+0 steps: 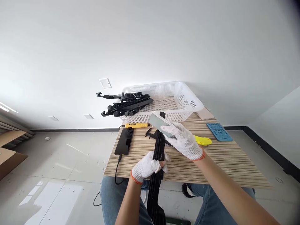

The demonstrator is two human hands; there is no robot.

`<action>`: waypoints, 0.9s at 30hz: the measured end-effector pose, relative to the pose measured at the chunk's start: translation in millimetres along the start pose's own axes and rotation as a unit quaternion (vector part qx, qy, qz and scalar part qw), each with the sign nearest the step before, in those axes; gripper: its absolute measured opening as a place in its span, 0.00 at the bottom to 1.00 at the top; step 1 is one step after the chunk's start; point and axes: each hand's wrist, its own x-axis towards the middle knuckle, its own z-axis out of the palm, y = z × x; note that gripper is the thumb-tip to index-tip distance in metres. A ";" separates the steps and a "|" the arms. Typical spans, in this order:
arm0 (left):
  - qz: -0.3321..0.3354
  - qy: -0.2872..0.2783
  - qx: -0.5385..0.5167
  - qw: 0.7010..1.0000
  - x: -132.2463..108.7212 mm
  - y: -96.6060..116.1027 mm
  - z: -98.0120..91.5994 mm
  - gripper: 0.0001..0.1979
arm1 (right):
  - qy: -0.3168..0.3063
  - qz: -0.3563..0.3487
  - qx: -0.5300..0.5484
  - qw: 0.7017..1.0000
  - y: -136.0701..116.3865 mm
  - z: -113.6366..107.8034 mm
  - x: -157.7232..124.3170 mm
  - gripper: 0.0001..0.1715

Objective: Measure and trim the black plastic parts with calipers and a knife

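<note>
My left hand, in a white knit glove with an orange cuff, is wrapped round a long black plastic part. This part runs from over my lap up across the table's front edge. In my gloved right hand is a flat grey-green strip with a pale edge, which looks like folded sandpaper. The strip lies across the upper end of the black part; whether they touch, I cannot tell. A black caliper lies just left of the part, partly hidden by it. Right of my right hand shows a yellow handle.
At the table's back stands a white plastic basket, with several black plastic parts jutting over its left side. A yellow tool and a black phone with a cable lie at left. A blue card lies at right.
</note>
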 end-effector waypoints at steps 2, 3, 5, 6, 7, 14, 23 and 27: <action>0.013 0.001 0.003 1.000 -0.1 -0.9 0.4 0.18 | 0.002 -0.017 -0.003 1.000 -5.5 -3.3 1.2 0.26; 0.018 0.000 0.001 1.000 0.3 -2.1 0.5 0.19 | -0.005 -0.023 -0.002 1.000 -6.8 -4.3 1.6 0.26; 0.020 -0.002 -0.012 1.000 1.9 -5.3 0.2 0.19 | -0.032 -0.028 -0.001 0.999 -4.7 -3.6 2.1 0.24; 0.022 0.003 -0.019 1.000 3.0 -6.9 -0.1 0.17 | -0.047 -0.021 -0.001 0.999 -1.2 -1.8 2.4 0.23; 0.026 0.009 -0.026 0.999 4.0 -8.3 -0.5 0.16 | -0.058 -0.004 -0.002 0.998 3.8 0.8 3.0 0.22; 0.054 0.051 -0.053 0.996 2.4 -10.7 -0.3 0.21 | 0.009 0.209 0.057 0.976 37.1 17.4 30.2 0.27; 0.024 0.103 -0.053 0.993 -2.3 -8.9 6.2 0.29 | 0.061 0.419 0.310 0.851 12.1 -21.4 33.7 0.19; 0.022 0.109 -0.055 0.992 -0.2 -11.5 7.5 0.30 | 0.061 0.525 0.424 0.735 -0.4 -22.2 16.7 0.30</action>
